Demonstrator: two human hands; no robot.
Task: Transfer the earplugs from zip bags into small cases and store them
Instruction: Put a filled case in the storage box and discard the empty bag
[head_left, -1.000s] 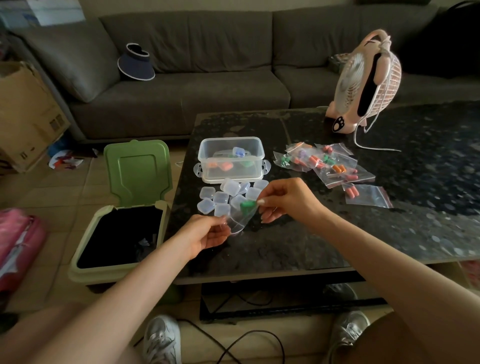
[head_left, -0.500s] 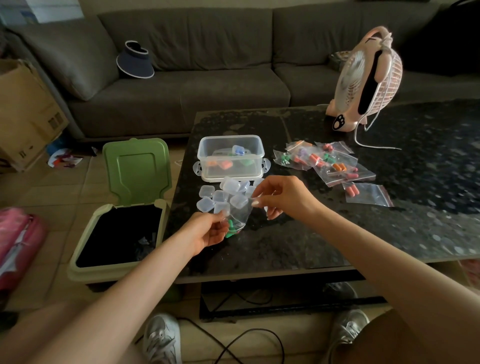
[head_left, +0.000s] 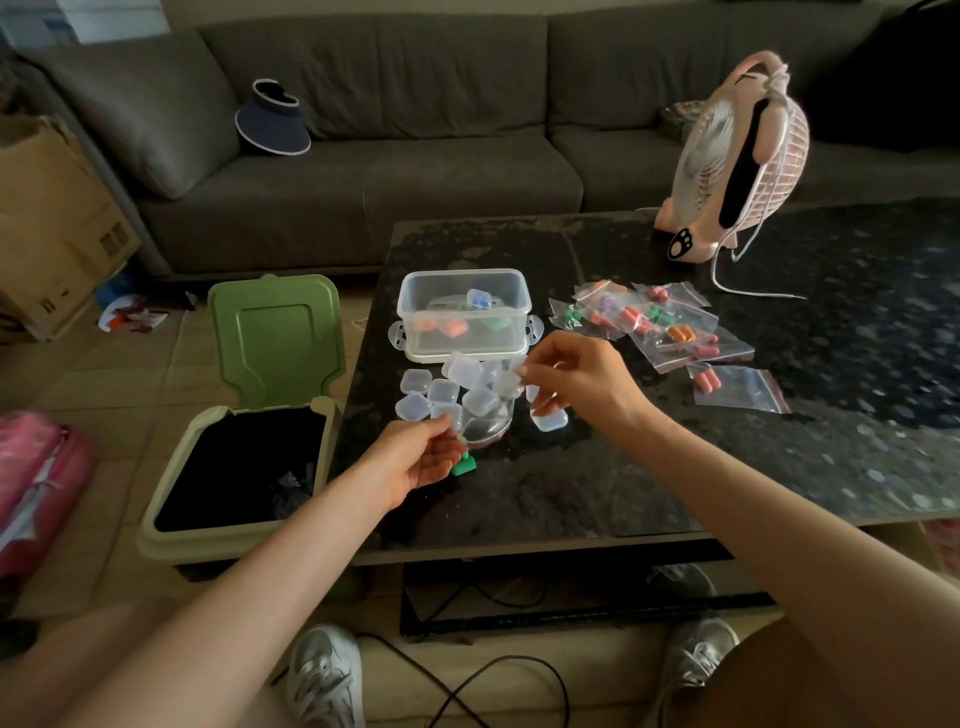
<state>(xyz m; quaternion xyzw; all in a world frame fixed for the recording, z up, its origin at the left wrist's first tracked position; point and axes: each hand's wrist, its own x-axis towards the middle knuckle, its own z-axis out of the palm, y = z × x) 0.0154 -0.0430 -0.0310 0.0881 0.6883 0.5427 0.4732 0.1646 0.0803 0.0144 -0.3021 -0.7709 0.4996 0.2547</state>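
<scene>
Both hands hold one clear zip bag (head_left: 485, 426) over the near-left part of the dark table (head_left: 597, 493). Right hand (head_left: 576, 384) pinches the bag's upper end, fingers closed on the film; left hand (head_left: 415, 460) grips the lower end, palm up. Bag is tipped mouth-down toward the left palm, presumably to shake contents out. Green earplugs (head_left: 462, 464) sit right at the left fingertips, on or just over the table; can't tell if they've cleared the bag or are loosely held. Empty small cases (head_left: 441, 392) are clustered just behind the bag, w/ one more (head_left: 549, 420) under the right hand, so they're close for loading. Clear storage box (head_left: 464, 312) stands open behind them, some filled cases inside. Unopened bags of earplugs (head_left: 660, 325) lie to the right, well apart from the hands. Open green bin (head_left: 244, 431) stands on the floor beside the table's left edge, likely for spent bags. Pink fan (head_left: 737, 156) at the far side is clear of the work. Obstruction: the case cluster crowds the hands; a plug may roll off the nearby table edge.
</scene>
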